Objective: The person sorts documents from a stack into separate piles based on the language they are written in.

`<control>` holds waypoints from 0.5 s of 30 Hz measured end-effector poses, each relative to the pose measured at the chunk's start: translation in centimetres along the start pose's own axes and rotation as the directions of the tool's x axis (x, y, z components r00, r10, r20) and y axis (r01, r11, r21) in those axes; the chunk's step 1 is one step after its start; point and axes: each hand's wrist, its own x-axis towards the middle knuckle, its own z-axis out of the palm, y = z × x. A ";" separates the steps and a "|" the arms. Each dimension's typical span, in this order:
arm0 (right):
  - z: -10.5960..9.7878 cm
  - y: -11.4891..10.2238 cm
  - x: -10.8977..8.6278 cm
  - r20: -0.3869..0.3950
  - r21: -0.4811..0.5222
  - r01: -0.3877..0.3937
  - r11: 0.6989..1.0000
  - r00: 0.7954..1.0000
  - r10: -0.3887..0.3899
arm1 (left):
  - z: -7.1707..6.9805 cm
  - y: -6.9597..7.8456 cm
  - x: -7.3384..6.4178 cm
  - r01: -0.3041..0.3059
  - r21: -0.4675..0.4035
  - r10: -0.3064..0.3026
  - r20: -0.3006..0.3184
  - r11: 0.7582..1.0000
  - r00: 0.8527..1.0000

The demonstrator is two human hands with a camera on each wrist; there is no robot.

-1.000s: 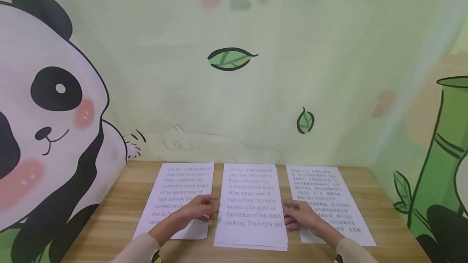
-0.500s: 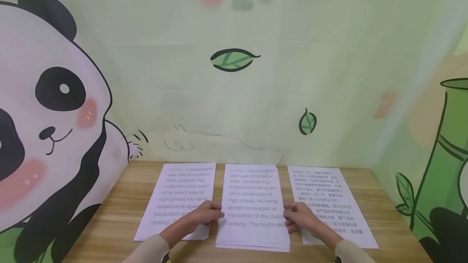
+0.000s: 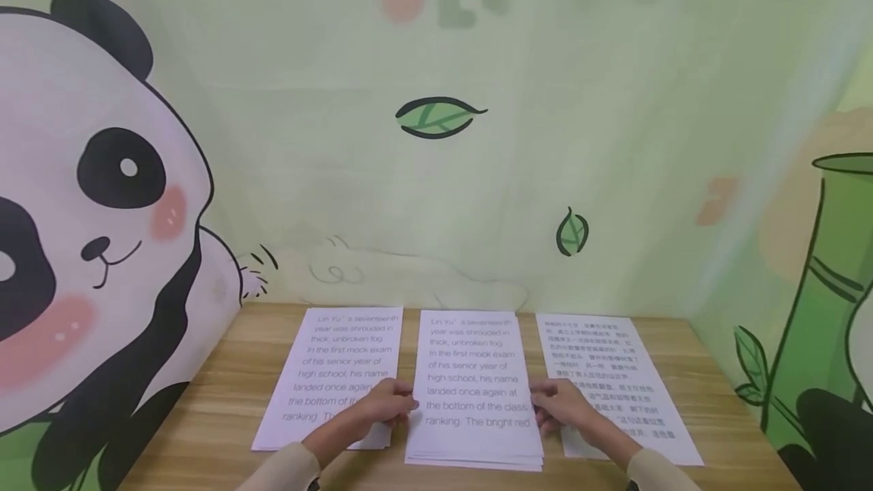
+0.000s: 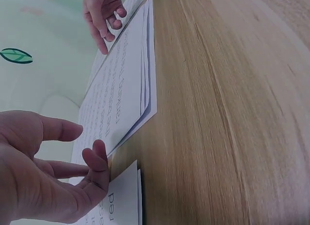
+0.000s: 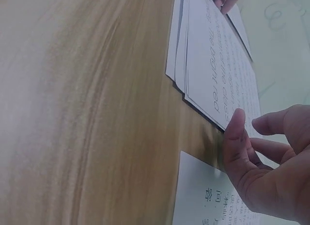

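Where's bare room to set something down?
The brown wooden table is bare left of the left white paper stack, right of the white Chinese-printed sheet, and along its near side. Crowded: beside the middle white paper stack, at the left hand and right hand.

The left grip [image 3: 387, 402] has shifted right and a little lower, bringing its fingertips from short of the middle stack [image 3: 470, 370] up to that stack's left edge; its fingers are now drawn closer together. The left sleeve [image 3: 286, 468] has come rightward with it. On the left stack [image 3: 320, 370] the word "name" is now uncovered, while "red" in the bottom line is now hidden. In the head view, the painted panda [image 3: 150, 112] sits further right and slightly lower.
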 end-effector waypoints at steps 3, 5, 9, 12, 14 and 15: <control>0.2 0.2 -0.1 0.018 -0.011 -0.011 1.000 1.000 0.011 | 0.2 0.0 0.0 0.010 0.012 -0.010 -0.009 1.000 1.000; 0.2 0.2 -0.1 0.030 -0.019 -0.018 1.000 0.999 0.019 | 0.2 0.0 0.1 0.012 0.017 -0.012 -0.009 1.000 1.000; 0.2 0.3 -0.2 0.036 -0.031 -0.025 0.999 0.999 0.026 | 0.2 0.1 -0.1 0.004 0.017 -0.004 -0.010 1.000 1.000; 0.0 0.3 -0.3 0.022 -0.034 -0.009 0.999 1.000 0.010 | 0.2 0.2 -0.3 -0.013 0.007 0.013 -0.015 1.000 1.000; -0.1 0.3 -0.4 0.005 -0.037 0.010 0.999 1.000 -0.010 | 0.1 0.3 -0.6 -0.032 -0.004 0.032 -0.025 0.999 0.999; -0.2 0.2 -0.5 -0.005 -0.041 0.022 0.999 1.000 -0.022 | 0.1 0.3 -0.6 -0.040 -0.016 0.040 -0.030 0.999 0.999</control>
